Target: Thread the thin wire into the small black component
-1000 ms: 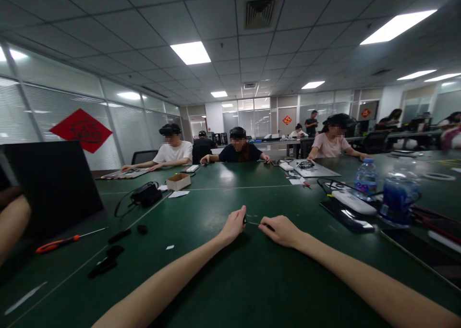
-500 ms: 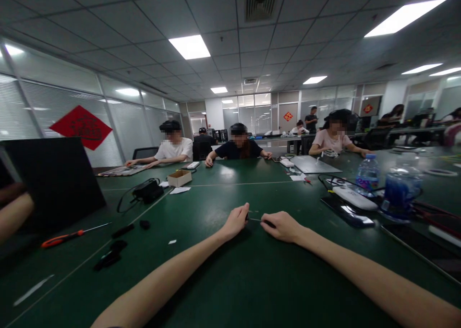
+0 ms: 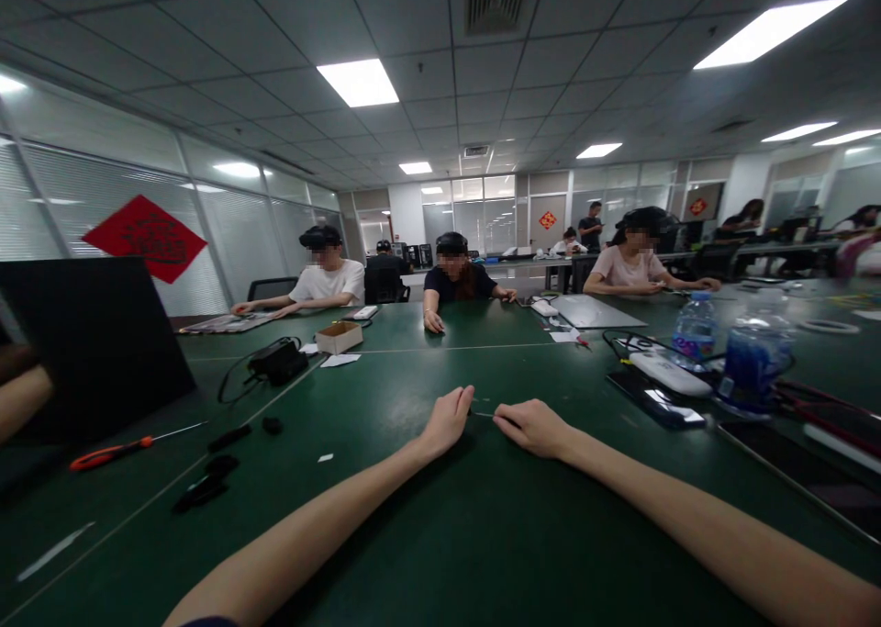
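Note:
My left hand (image 3: 447,420) is closed, thumb up, just above the green table in front of me. Facing it, my right hand (image 3: 531,427) has its fingers wrapped around one end of a thin metal rod (image 3: 484,414). The rod spans the narrow gap between the two hands and points at my left fingers. What my left fingers pinch is hidden behind the hand. Both forearms reach in from the lower corners, low over the table (image 3: 413,535).
To the left lie an orange-handled screwdriver (image 3: 114,454), black pieces (image 3: 201,492), a white scrap (image 3: 326,458) and a small box (image 3: 339,337). A phone (image 3: 653,397), a white device (image 3: 669,373) and bottles (image 3: 695,329) stand right. People sit across the table.
My hands keep nearly the same pose, a bit closer together. The view has shifted slightly. A co-worker opposite has moved one hand inward over the table.

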{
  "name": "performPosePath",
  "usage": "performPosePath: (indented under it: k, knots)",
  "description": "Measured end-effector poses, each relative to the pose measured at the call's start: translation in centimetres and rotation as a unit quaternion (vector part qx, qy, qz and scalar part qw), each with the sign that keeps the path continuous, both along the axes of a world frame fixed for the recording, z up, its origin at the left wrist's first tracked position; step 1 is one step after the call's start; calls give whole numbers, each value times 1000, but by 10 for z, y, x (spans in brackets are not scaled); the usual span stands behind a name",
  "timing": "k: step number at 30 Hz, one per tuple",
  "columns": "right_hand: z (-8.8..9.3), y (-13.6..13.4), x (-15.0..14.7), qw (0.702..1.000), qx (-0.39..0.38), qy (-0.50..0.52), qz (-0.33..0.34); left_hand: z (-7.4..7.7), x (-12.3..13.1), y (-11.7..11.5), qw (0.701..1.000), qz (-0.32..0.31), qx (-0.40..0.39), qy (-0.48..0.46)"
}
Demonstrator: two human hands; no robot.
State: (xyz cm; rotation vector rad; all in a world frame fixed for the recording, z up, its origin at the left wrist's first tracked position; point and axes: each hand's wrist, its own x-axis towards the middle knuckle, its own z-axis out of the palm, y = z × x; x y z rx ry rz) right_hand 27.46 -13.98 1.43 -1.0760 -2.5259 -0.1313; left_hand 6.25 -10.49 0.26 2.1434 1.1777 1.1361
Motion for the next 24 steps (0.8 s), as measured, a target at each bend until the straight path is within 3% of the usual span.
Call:
performPosePath:
  k: [7,11,19,24]
  knots:
    - [-5,6,-1,998,-6,53,-43,2,-1,3,1000,22,-4,-10]
    - [-7,13,1,980,-20,141,-141,5,0,-5,998,-51,-27,-7]
    - [-4,4,0,998,-12,51,-34,5,1,-1,969,-55,-185,-155]
    - [-3,3,-1,999,-13,37,-23,1,0,2,963,-71,-195,-173]
